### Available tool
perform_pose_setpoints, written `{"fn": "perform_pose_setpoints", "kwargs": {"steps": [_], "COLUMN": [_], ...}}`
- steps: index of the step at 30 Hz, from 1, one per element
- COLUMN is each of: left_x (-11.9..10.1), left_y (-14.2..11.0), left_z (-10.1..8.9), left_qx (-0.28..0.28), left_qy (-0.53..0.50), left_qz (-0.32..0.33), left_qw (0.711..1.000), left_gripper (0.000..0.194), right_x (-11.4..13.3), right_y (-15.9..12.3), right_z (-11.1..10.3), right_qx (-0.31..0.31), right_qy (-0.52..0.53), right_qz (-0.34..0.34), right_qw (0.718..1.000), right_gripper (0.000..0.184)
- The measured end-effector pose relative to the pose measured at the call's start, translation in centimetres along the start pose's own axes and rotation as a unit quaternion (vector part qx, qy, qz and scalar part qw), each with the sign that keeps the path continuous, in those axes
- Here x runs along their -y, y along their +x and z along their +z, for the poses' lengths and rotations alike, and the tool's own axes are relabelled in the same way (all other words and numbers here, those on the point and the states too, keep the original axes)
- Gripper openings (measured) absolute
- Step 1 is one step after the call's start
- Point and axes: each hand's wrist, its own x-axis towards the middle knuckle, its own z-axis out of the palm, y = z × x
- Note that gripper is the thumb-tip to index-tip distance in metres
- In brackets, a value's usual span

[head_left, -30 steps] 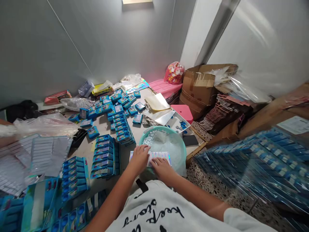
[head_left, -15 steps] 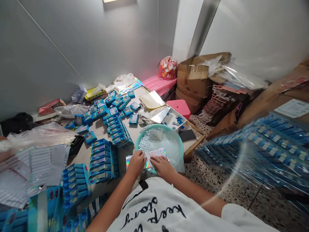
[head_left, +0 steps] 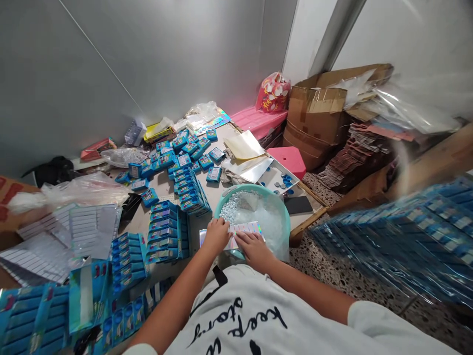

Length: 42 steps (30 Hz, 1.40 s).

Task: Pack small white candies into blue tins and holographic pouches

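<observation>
A shiny rainbow-foil sheet point(head_left: 249, 227) with pale printed marks lies across the near side of a turquoise basin point(head_left: 287, 219). My left hand point(head_left: 218, 234) is closed on the sheet left of its middle, fingers bent. Close beside it, my right hand point(head_left: 254, 250) holds the right part, with its fingers over the sheet's face. What the thumbs and fingertips pinch is too small to make out. Inside the basin are many small white pieces point(head_left: 232, 208) at the left and clear plastic film point(head_left: 271, 217).
Blue boxes stand in rows point(head_left: 168, 231) and lie loose point(head_left: 183, 160) on the table to the left and ahead. A dark flat slab point(head_left: 298, 204) sits right of the basin. Wrapped blue packs point(head_left: 402, 236) stack at the right, near cardboard boxes point(head_left: 310, 123) and a pink stool point(head_left: 288, 159).
The view has turned slightly left, so the scene sits further right. Both hands stay on the foil sheet at the basin's near edge, with little finger movement visible.
</observation>
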Motion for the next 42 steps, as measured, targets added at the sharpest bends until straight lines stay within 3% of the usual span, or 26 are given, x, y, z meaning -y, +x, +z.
{"fn": "perform_pose_setpoints", "kwargs": {"steps": [9, 13, 22, 30, 34, 39, 42], "left_x": [0.9, 1.0, 1.0, 0.7, 0.4, 0.3, 0.5], "left_y": [-0.5, -0.6, -2.8, -4.0, -5.0, -5.4, -5.5], "left_z": [1.1, 1.2, 1.9, 1.6, 1.5, 1.1, 0.6], "left_qx": [-0.005, -0.014, -0.076, -0.086, -0.088, -0.093, -0.062], "left_qy": [-0.007, -0.032, -0.079, -0.097, -0.102, -0.089, -0.099], "left_qz": [-0.063, -0.048, -0.009, 0.01, -0.018, -0.106, -0.091], "left_qw": [0.998, 0.998, 0.994, 0.992, 0.991, 0.986, 0.989], "left_gripper": [0.019, 0.014, 0.022, 0.027, 0.023, 0.037, 0.027], "right_x": [0.1, 0.2, 0.3, 0.2, 0.2, 0.8, 1.1], "right_y": [-0.1, -0.2, -0.4, -0.3, -0.4, 0.2, 1.7], "right_z": [0.0, 0.1, 0.2, 0.4, 0.7, -0.1, -1.6], "right_qx": [-0.028, -0.044, -0.066, -0.072, -0.068, -0.062, -0.079], "right_qy": [-0.005, -0.002, -0.004, -0.016, -0.018, -0.007, -0.002], "right_qz": [0.0, 0.004, 0.009, 0.004, 0.007, 0.023, 0.02], "right_qw": [1.0, 0.999, 0.998, 0.997, 0.998, 0.998, 0.997], "right_gripper": [0.053, 0.049, 0.047, 0.044, 0.045, 0.044, 0.047]}}
